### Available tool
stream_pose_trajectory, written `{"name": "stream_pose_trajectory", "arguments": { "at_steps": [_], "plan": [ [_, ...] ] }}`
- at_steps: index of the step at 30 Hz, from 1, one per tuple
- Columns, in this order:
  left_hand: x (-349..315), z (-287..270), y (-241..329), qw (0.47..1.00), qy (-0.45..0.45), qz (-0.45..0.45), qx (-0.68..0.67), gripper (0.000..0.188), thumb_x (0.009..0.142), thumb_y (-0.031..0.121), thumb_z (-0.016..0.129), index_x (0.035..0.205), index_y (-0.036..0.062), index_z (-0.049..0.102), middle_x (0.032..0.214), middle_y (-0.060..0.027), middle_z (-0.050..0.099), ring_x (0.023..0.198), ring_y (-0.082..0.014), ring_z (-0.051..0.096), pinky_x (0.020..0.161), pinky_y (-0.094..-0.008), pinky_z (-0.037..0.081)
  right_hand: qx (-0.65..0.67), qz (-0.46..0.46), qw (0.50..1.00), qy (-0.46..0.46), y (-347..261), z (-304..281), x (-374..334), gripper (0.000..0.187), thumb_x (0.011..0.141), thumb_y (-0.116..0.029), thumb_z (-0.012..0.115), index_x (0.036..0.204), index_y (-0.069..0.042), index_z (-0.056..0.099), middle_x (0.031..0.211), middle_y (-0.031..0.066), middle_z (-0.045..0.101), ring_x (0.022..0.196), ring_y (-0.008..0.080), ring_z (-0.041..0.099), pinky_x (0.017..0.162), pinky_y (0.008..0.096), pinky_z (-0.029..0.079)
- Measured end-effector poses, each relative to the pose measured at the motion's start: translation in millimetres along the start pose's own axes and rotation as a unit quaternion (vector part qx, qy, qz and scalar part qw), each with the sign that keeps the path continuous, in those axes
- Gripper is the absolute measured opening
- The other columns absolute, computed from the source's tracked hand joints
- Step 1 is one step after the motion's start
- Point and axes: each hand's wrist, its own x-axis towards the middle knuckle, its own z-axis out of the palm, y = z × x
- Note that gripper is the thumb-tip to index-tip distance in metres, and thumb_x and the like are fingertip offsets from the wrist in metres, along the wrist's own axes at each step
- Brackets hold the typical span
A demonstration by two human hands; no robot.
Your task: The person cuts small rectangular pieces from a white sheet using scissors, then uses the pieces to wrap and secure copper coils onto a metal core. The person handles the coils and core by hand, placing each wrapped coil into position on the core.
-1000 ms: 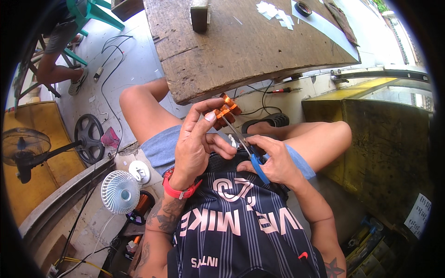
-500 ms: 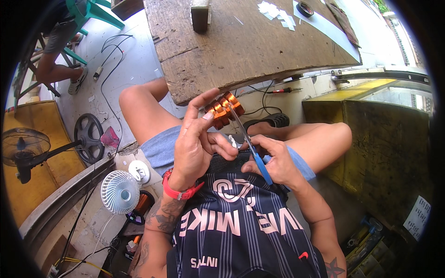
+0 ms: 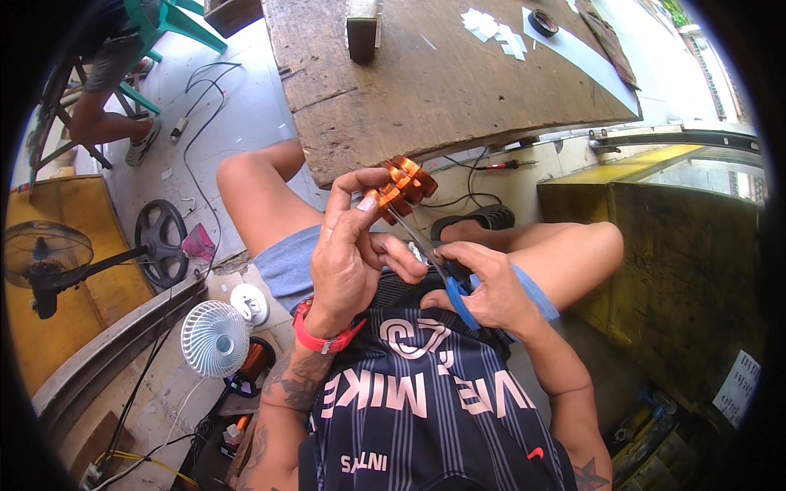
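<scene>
My left hand [image 3: 354, 233] is closed round a copper-wound coil [image 3: 401, 190], with thumb and index finger gripping its left end. Its other fingers curl toward the palm, beside a small white scrap [image 3: 416, 249]. In my right hand [image 3: 491, 282] is a pair of scissors with blue handles [image 3: 460, 304]. The blades point up and left, and their tips meet the lower edge of the coil. How far apart the blades are is hard to make out.
A worn wooden table [image 3: 434, 98] stands ahead, bearing white paper pieces [image 3: 491, 29], a tape roll [image 3: 543, 22] and a dark block [image 3: 362, 37]. A small fan [image 3: 214, 339] is at my left; a red-handled soldering iron [image 3: 503, 165] lies beyond my knees. Another person's leg [image 3: 106, 127] shows far left.
The coil has turned in my left hand, showing more of its right end. The scissor tips have moved from across the coil's face to its lower edge, and the handles have rotated slightly.
</scene>
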Motion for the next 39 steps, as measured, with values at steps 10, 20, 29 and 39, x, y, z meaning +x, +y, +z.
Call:
{"name": "stream_pose_trajectory", "arguments": {
  "at_steps": [10,20,29,39],
  "plan": [
    [0.4,0.0,-0.5,0.999,-0.015,-0.001,0.034,0.039,0.113,0.022,0.036,0.147,0.0034,0.035,0.135,-0.0303,0.059,0.072,-0.0365,0.078,0.058,-0.0398,0.067,0.001,-0.003,1.000,0.004,-2.7,-2.3,2.9,0.063,0.072,-0.038,0.098,0.113,0.002,0.071,0.099,0.0174,0.073,0.085,0.0319,0.071,0.077,0.0385,0.057],
    [-0.6,12.9,-2.4,0.999,0.006,-0.002,0.046,0.042,0.110,0.020,0.038,0.147,-0.0003,0.034,0.130,-0.0278,0.062,0.068,-0.0351,0.077,0.055,-0.0380,0.067,0.072,0.043,0.996,-0.028,-7.6,-7.1,9.3,0.062,0.071,-0.038,0.099,0.111,0.002,0.072,0.095,0.0158,0.074,0.082,0.0287,0.071,0.075,0.0353,0.055],
    [0.3,11.7,3.5,1.000,0.012,-0.015,-0.001,0.056,0.109,0.017,0.038,0.162,0.0099,0.023,0.141,-0.0333,0.058,0.064,-0.0321,0.075,0.052,-0.0370,0.063,0.109,0.019,0.994,0.023,1.6,-23.6,1.5,0.060,0.073,-0.028,0.099,0.118,-0.001,0.069,0.105,0.0110,0.074,0.086,0.0216,0.070,0.077,0.0337,0.055],
    [-5.9,7.7,7.9,0.999,-0.014,-0.022,0.025,0.064,0.110,0.035,0.043,0.164,0.0101,0.020,0.152,-0.0332,0.046,0.067,-0.0294,0.075,0.057,-0.0356,0.064,-0.259,0.127,0.923,0.256,85.7,-248.1,80.6,0.045,0.102,-0.023,0.063,0.140,-0.002,0.053,0.111,0.0263,0.072,0.097,0.0420,0.072,0.090,0.0476,0.055]
  ]
}}
